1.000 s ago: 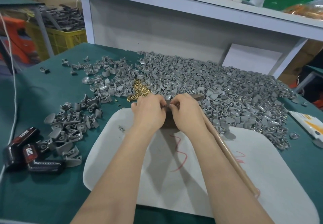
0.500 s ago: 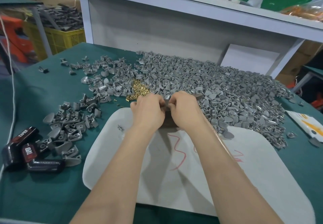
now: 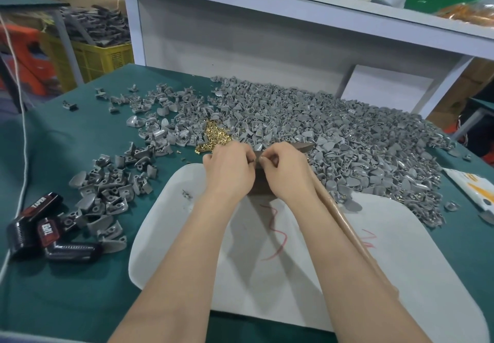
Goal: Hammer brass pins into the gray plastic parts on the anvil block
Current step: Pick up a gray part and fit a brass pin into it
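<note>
Both my hands meet over the dark anvil block [image 3: 259, 188] at the far edge of the white mat [image 3: 267, 267]. My left hand [image 3: 230, 172] pinches a small gray plastic part [image 3: 257, 154] on top of the block. My right hand [image 3: 287, 175] touches the same part with thumb and forefinger, and whether a pin sits between them is hidden. It also holds the hammer: the wooden handle [image 3: 344, 222] runs back along my right forearm and the dark head [image 3: 304, 146] pokes out beyond the knuckles. A small heap of brass pins [image 3: 213, 136] lies just beyond my left hand.
A large pile of gray parts [image 3: 334, 134] covers the green table behind and to the right. A smaller heap of parts [image 3: 112, 190] lies left, beside black devices [image 3: 40, 233]. A white shelf unit [image 3: 240, 35] stands at the back, and a yellow crate [image 3: 99, 53] is far left.
My hands stay pressed together over the block, barely shifting. The hammer handle, hidden under my right forearm half a second ago, shows beside it again.
</note>
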Motion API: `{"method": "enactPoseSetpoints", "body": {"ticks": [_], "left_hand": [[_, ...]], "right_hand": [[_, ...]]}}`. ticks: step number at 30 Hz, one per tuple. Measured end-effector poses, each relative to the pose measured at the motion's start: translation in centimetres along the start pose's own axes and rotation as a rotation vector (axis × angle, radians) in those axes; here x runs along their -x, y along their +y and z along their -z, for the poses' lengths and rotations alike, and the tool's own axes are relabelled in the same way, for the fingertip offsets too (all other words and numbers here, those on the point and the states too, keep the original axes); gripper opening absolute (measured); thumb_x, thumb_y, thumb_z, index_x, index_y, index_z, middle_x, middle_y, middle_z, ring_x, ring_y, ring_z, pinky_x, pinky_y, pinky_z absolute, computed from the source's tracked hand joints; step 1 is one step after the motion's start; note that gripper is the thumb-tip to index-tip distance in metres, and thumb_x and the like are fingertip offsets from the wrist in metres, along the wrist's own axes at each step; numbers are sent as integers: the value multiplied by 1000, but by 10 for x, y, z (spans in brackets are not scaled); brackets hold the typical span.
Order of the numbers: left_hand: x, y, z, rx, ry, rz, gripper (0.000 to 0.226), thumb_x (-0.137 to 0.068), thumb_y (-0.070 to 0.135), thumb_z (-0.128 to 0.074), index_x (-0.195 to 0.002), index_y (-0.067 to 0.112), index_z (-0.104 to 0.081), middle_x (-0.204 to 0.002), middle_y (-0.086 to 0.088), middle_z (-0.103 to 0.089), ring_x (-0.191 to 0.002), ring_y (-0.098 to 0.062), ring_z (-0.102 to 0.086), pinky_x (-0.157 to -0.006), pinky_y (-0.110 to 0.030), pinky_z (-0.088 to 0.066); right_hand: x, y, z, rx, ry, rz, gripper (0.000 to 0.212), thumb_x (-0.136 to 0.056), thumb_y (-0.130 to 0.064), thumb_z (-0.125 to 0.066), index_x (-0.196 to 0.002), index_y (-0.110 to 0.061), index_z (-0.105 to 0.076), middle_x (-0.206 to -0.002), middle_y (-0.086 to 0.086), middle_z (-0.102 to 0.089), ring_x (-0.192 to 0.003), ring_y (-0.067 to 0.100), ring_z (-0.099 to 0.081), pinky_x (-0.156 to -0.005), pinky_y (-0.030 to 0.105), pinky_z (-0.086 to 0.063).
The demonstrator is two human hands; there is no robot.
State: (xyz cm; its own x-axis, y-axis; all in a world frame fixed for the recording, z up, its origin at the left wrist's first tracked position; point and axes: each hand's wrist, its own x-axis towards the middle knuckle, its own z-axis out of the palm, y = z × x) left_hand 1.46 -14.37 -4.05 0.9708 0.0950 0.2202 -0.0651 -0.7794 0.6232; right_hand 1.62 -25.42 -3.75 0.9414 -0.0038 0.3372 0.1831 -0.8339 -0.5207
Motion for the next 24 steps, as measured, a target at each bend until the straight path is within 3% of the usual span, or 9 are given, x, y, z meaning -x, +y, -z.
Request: {"method": "enactPoseSetpoints", "body": {"ticks": [6,13,24], "left_hand": [[1,1,2,-22,-12,-18,15,-89,19,-57,-91,25,-70,-103,-1,-67,-108,-29,-53,-89,-37,-35],[0,2,1,-61,-14,-40,17,-87,17,-56,-92,24,-70,-100,-2,-68,-104,-30,-56,-86,-36,-41],[2,3,2,-11,3,-8,10,-89,23,-59,-83,23,-68,-98,-1,-68,-105,-28,-55,-90,-36,-39]], "right_hand": [[-6,-13,9,258,-105,84,9,-90,-8,-52,-93,-10,-61,-108,9,-57,-100,27,-53,-75,29,-36],[-13,-22,17,346,-184,71,12,-90,-11,-54,-95,-12,-64,-107,10,-63,-103,30,-57,-81,31,-44],[-7,-11,10,118,-112,-65,9,-91,-18,-57,-93,-14,-65,-103,7,-63,-99,25,-56,-82,32,-45]]}}
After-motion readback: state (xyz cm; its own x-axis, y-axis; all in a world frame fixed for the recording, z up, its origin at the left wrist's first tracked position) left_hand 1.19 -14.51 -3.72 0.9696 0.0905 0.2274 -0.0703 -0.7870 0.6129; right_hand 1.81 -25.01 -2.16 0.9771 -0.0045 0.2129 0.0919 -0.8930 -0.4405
